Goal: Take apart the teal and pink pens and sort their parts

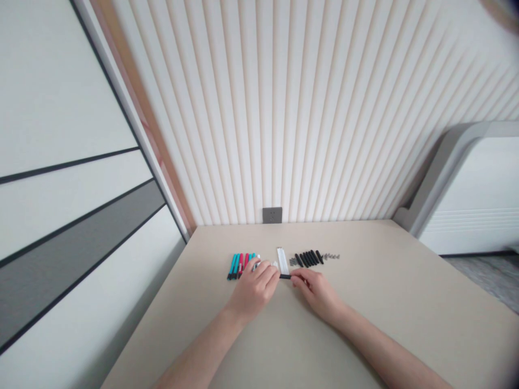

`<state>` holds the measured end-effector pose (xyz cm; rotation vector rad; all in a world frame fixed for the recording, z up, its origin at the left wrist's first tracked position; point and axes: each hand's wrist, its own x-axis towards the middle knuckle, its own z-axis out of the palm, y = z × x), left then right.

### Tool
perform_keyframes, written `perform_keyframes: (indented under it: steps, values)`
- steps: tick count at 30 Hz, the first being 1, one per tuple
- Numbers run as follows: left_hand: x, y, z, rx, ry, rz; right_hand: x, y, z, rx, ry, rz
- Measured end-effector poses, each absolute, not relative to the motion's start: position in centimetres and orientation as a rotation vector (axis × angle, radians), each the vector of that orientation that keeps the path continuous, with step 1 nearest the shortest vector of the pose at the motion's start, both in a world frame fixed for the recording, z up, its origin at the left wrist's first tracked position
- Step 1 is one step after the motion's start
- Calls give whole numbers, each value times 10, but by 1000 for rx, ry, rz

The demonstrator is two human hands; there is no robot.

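Between my two hands a black pen barrel (285, 276) lies level, a short stretch of it showing. My left hand (255, 283) is closed on its left part, and a white piece shows above those fingers. The fingertips of my right hand (314, 289) pinch its right end. Just beyond the barrel lies a row of thin white pen refills (283, 260). Turquoise and red pen parts with black tips (234, 266) are lined up left of my left hand, which hides some of them. Black pen barrels (308, 258) lie in a row beyond my right hand.
Small grey springs (331, 256) lie right of the black barrels, and small grey pieces (293, 261) lie to their left. The beige table (348, 237) meets a ribbed wall with a dark socket (272, 215). A white cabinet (60, 216) stands on the left.
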<state>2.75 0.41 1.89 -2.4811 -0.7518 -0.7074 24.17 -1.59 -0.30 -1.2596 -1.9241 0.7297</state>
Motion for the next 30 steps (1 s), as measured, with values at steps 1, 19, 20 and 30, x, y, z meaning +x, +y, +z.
perform_keyframes:
  steps: [1,19,20,30]
  values:
    - [28,4,19,-2480,-751,-705,242,-15,-4,-1268,-1905,737]
    - [28,4,19,-2492,-788,-648,240,-11,-12,-1343,-1747,856]
    - [28,4,19,-2494,-790,-644,240,-10,-13,-1347,-1730,859]
    - [27,5,18,-2482,-850,-679,245,-10,-5,-1281,-1697,712]
